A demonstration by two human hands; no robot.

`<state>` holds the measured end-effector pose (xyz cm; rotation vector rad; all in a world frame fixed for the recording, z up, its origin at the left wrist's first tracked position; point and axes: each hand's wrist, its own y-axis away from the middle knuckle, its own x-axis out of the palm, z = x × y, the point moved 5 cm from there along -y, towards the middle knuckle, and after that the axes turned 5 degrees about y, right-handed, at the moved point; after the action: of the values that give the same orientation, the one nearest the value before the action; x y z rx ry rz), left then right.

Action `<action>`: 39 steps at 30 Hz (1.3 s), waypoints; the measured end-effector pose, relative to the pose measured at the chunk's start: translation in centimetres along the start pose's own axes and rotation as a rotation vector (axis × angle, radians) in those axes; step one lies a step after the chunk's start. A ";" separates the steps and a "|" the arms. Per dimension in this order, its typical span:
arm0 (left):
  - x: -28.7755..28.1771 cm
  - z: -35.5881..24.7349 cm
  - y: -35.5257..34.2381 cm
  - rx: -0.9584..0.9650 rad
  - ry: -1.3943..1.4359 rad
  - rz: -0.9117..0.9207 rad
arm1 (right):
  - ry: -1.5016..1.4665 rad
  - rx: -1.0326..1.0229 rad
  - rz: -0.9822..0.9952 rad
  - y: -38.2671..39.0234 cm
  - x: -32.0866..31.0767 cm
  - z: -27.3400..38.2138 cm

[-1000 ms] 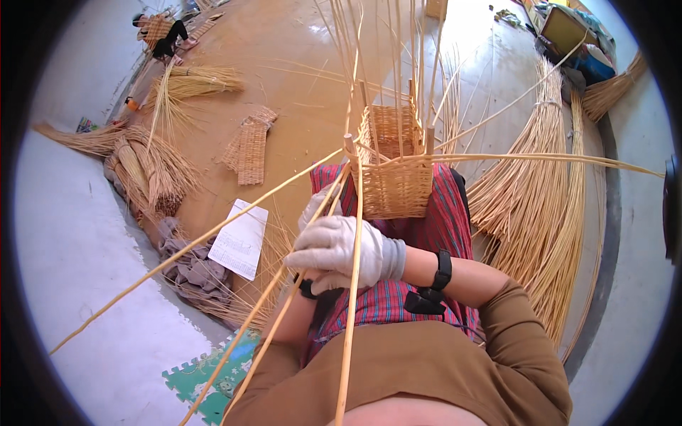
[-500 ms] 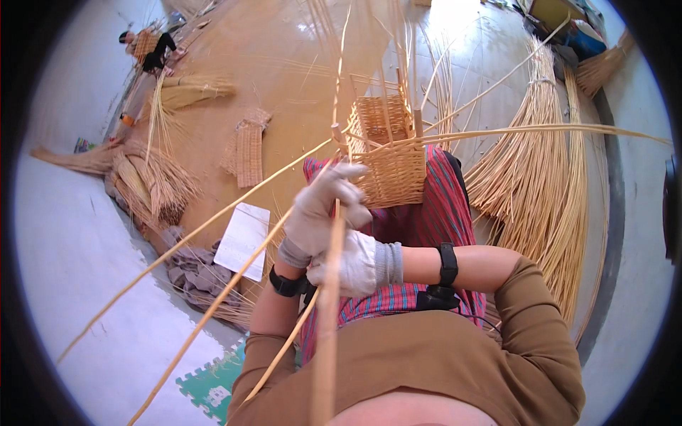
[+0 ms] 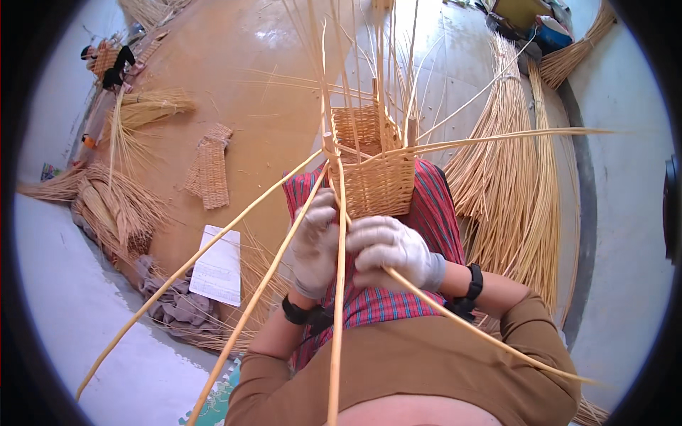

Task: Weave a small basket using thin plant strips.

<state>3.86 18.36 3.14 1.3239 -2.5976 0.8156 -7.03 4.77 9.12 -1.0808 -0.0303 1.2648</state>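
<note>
Curling round a pale rod [image 3: 462, 319] is the right hand [image 3: 391, 250]; the left hand [image 3: 314, 245] half-curls, its hold unclear; beyond them sits a wicker basket [image 3: 380, 188].

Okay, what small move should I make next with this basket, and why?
Probably draw the rod in your right hand farther right: its free end slants that way, clear of the three rods on its left.
</note>
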 end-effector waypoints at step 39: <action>-2.6 9.7 -7.3 -0.143 -0.262 -0.005 | -0.170 0.764 -0.736 4.4 -3.0 -13.2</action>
<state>12.50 11.81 -2.95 1.4836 -2.7833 0.4715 -4.04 -6.30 0.72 -0.2388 -0.0608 0.5906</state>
